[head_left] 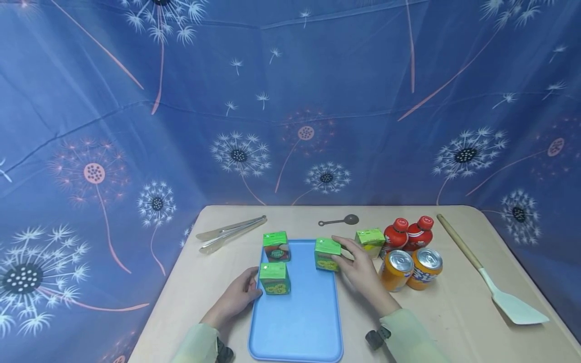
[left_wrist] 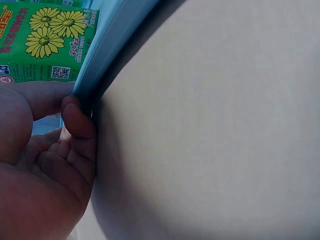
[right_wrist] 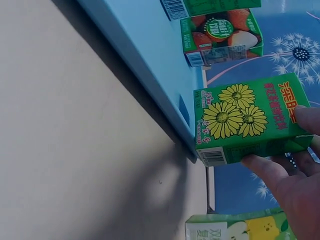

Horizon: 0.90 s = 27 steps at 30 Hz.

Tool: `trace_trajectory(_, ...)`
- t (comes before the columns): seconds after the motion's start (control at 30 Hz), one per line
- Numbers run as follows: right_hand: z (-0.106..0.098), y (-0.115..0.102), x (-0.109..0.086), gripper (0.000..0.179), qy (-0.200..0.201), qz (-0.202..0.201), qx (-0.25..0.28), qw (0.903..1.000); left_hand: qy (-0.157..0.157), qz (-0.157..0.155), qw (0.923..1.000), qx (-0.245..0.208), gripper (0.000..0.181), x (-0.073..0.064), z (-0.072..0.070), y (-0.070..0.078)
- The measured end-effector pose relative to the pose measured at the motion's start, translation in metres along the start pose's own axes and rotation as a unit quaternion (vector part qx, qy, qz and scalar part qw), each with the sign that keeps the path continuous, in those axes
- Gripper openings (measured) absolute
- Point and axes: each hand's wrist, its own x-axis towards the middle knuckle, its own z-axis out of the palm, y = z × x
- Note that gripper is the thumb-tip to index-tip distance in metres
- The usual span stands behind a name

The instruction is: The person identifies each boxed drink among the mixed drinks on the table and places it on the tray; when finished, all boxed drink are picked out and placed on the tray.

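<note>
the chrysanthemum carton [head_left: 327, 254] stands at the right rim of the blue tray [head_left: 297, 322], and the right hand [head_left: 360, 272] grasps it, thumb on one side and fingers [right_wrist: 265, 172] on the other, as the right wrist view shows. a second chrysanthemum carton [head_left: 274, 278] stands at the tray's left side; the left hand [head_left: 238, 297] lies against it with fingers [left_wrist: 80, 122] curled at the tray's edge, though whether they truly clasp the carton i cannot tell. a fruit carton [head_left: 276, 246] stands at the tray's far left corner. just right of the right hand, on the bench [head_left: 454, 322], an apple carton [head_left: 371, 242] stands off the tray, with two red-capped bottles [head_left: 408, 233] beside it and two orange cans [head_left: 410, 269] in front of those, crowding the right hand's outer side. farther out lie metal tongs [head_left: 231, 232], a small dark spoon [head_left: 339, 221] and a long pale spatula [head_left: 495, 280].
</note>
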Motion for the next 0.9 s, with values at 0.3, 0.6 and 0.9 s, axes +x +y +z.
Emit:
trace_trajectory(0.3, 0.010, 0.001, 0.015, 0.053, -0.009, -0.007, -0.001, 0.9999, 0.006, -0.004, 1.0000, 0.002, 0.064, 0.000, 0.001, 0.000)
trace_trajectory(0.6, 0.017, 0.006, 0.025, 0.050, -0.022, -0.004, 0.001, 0.9998, 0.004, -0.005, 1.0000, 0.002, 0.065, 0.002, 0.002, 0.000)
trace_trajectory(0.9, 0.024, 0.013, 0.041, 0.049, -0.040, -0.001, 0.004, 0.9992, 0.005, 0.000, 1.0000, -0.001, 0.065, 0.001, 0.002, 0.000)
